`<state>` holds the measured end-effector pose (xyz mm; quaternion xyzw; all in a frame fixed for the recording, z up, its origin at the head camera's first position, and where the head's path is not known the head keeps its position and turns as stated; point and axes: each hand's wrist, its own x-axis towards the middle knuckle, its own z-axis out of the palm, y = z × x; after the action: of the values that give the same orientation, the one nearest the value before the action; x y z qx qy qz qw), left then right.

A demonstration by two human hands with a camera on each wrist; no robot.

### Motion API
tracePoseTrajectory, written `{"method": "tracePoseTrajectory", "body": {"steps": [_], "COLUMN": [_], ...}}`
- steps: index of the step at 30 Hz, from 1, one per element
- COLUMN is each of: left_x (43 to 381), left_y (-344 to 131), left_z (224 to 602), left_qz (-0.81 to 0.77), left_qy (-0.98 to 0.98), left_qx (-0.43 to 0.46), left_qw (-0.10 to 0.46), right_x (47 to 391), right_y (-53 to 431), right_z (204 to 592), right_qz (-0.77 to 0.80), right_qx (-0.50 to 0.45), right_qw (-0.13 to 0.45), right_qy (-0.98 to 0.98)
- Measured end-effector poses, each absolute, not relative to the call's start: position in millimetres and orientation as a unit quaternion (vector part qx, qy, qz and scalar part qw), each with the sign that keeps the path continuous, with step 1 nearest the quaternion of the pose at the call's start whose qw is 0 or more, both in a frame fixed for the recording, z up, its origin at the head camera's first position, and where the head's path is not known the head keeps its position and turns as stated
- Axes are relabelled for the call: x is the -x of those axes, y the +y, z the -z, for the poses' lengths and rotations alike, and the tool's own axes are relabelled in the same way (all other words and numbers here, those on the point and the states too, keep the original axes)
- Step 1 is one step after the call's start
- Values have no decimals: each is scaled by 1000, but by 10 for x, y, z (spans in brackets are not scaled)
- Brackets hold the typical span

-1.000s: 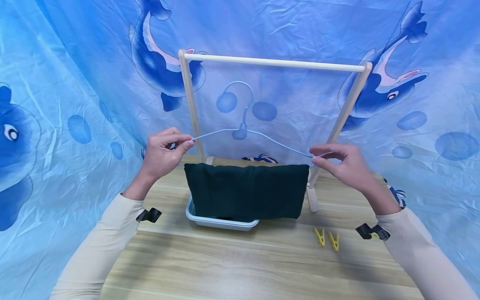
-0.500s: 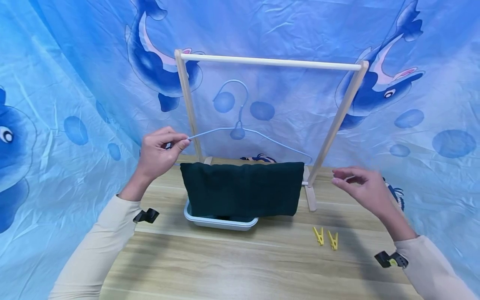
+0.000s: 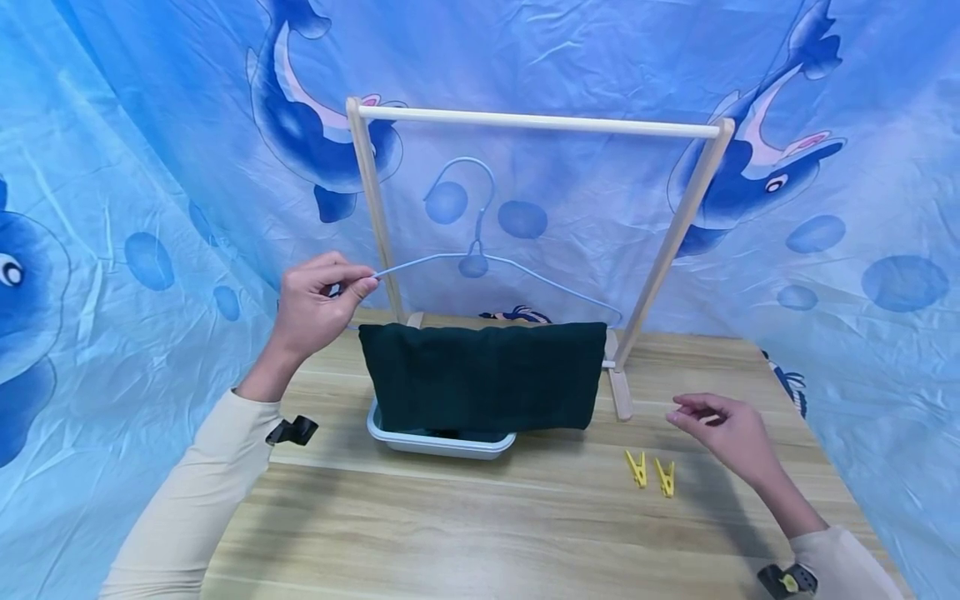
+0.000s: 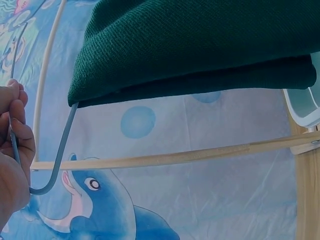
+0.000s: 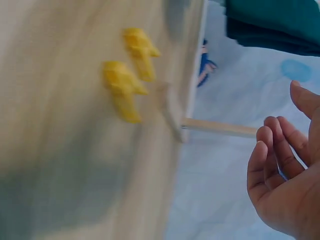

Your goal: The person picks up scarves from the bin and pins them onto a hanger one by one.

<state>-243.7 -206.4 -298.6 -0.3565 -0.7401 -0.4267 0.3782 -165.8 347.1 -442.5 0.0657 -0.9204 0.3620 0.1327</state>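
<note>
The thin, light-blue wire hanger [image 3: 477,243] is up in the air over the table, one smooth bent line: round hook, little teardrop loop at the neck, two sloping shoulders. Its hook sits below the rack's top rail and doesn't touch it. A dark green rectangular cloth [image 3: 483,379] is folded over the lower wire, and up close the left wrist view shows a fine, ribbed-looking weave and thick stacked layers at the edge.

Left hand [image 3: 318,304] has the hanger's left shoulder in a snug pinch, thumb against fingers. Right hand [image 3: 727,437] holds nothing; fingers loosely curved, thumb a bit apart, hovering near two yellow V-shaped clothespins [image 3: 636,469] lying side by side on the table.

Partly hidden behind the cloth is a shallow white basin [image 3: 450,447] with rounded corners; can't tell if the cloth touches it. Further back there's a pale wooden rack [image 3: 536,122] with a smooth white round rail, all on a light wood-grain table [image 3: 450,525]. Behind everything hangs a wrinkly, slightly shiny blue dolphin-print curtain [image 3: 585,58].
</note>
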Motion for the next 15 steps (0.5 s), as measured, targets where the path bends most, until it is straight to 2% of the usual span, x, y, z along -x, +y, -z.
{"method": "tracePoseTrajectory", "body": {"steps": [15], "left_x": [2433], "left_y": [-2054], "left_z": [2990], "left_qz": [427], "left_qy": [-741], "left_qx": [349], "left_qw": [383], "right_x": [1551], "right_y": [3519], "right_z": [5037], "right_qz": [-327], "right_qx": [-3], "right_qw": [33], "right_qy": [-944]}}
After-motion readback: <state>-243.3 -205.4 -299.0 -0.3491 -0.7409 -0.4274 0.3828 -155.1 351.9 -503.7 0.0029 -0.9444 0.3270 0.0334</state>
